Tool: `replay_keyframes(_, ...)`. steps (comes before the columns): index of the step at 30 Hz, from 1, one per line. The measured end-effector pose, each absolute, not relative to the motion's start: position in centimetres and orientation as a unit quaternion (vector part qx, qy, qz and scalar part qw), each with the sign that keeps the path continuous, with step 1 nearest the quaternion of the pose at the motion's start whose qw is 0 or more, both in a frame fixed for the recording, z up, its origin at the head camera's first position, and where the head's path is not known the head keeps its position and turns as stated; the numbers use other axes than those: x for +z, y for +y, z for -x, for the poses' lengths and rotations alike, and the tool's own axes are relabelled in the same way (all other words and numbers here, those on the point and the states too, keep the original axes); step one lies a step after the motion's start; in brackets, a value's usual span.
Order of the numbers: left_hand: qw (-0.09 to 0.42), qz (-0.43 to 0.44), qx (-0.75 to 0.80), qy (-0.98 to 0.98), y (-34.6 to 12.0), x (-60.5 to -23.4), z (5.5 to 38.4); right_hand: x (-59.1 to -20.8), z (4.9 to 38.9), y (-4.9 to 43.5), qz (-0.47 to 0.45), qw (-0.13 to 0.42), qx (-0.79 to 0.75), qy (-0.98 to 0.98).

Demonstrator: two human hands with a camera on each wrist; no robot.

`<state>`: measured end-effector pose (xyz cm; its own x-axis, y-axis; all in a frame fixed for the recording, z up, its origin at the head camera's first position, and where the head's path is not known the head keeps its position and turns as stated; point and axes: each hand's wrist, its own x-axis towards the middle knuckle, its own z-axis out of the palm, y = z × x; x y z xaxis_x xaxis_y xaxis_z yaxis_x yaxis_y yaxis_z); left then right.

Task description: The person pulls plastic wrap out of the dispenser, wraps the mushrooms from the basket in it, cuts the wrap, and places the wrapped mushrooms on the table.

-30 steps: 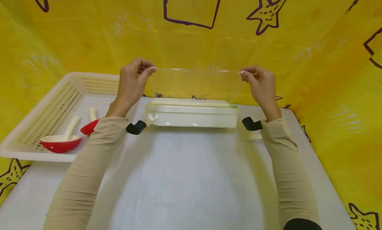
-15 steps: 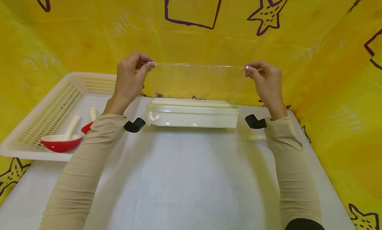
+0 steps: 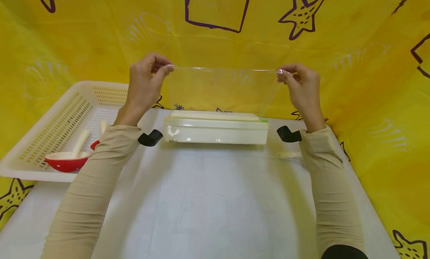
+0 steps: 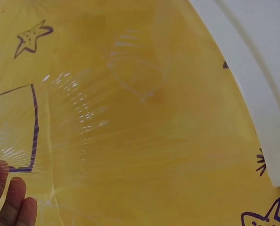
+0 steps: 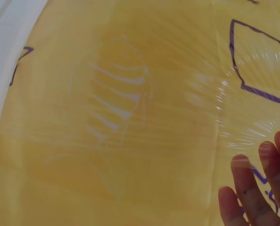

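A clear sheet of plastic wrap [image 3: 223,83] stretches upright between both hands, rising from a long cream wrap dispenser [image 3: 216,131] on the table. My left hand [image 3: 145,81] pinches the sheet's upper left corner between thumb and forefinger. At the upper right corner my right hand [image 3: 302,89] pinches it the same way. In the left wrist view, fine creases fan through the plastic wrap [image 4: 78,113] from the fingertips. Similar creases run across the plastic wrap [image 5: 210,99] in the right wrist view, where the other fingers spread behind it.
A white perforated basket [image 3: 20,169] stands at the left, holding a red ladle [image 3: 68,162] and a second red utensil [image 3: 95,144] partly behind the left sleeve. A small clear-wrapped item [image 3: 289,154] lies by the right forearm. Yellow patterned cloth [image 3: 228,42] hangs behind the table.
Both hands have risen and moved slightly apart, drawing the plastic wrap higher above the dispenser. The dispenser and basket have stayed in place.
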<state>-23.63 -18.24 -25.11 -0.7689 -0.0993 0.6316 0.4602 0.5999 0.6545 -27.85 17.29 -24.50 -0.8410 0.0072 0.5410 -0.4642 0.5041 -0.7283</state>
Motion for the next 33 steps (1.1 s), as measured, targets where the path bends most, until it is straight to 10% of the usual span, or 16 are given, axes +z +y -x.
replay_keyframes(33, 0.349, 0.118, -0.442, -0.818, -18.2, -23.0, 24.0, -22.1, 28.0, 17.4, -0.146, 0.267, 0.477, -0.824)
